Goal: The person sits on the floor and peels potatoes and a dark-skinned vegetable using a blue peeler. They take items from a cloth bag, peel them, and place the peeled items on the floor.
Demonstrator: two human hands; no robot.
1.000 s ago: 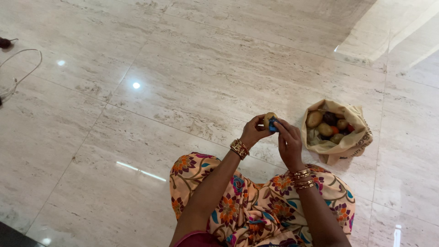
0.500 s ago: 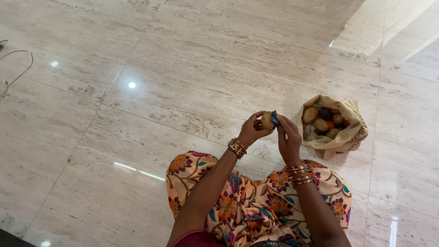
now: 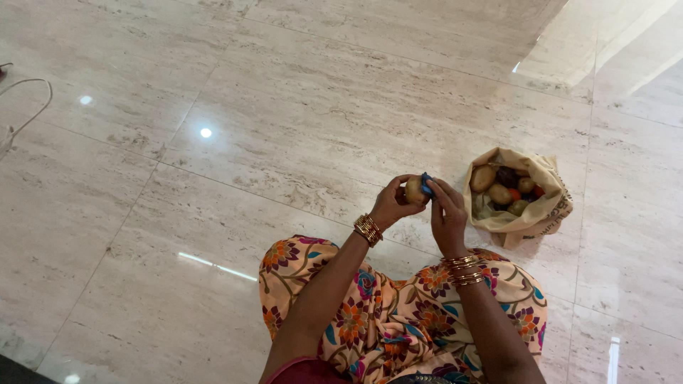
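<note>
1. Brown-skinned and rounded, a potato (image 3: 414, 189) sits in the curled fingers of your left hand (image 3: 392, 205), held above the floor in front of your knees, just right of the frame's centre.
2. Your right hand (image 3: 447, 213) is pinched around a small blue tool (image 3: 426, 184), probably a peeler, though too little of it shows to be sure. The blue piece presses against the potato's 3 o'clock side.
3. Both hands are closed on what they hold, and they meet at the potato, fingertips almost touching.
4. At 3 o'clock from your hands, near but apart, a beige cloth bag (image 3: 544, 212) lies open on the floor, its mouth rolled back. Inside it you can see more potatoes (image 3: 483, 178), a dark purple vegetable (image 3: 506, 176) and a small red-orange one (image 3: 514, 193).
5. Gold bangles (image 3: 369, 229) ring your left wrist, and more circle the right.
6. Polished pale marble floor (image 3: 284, 107) spreads all around; a thin white cable (image 3: 32, 107) curls at 10 o'clock, well apart.
7. Your floral orange garment (image 3: 384, 313) covers your folded legs at 6 o'clock.
</note>
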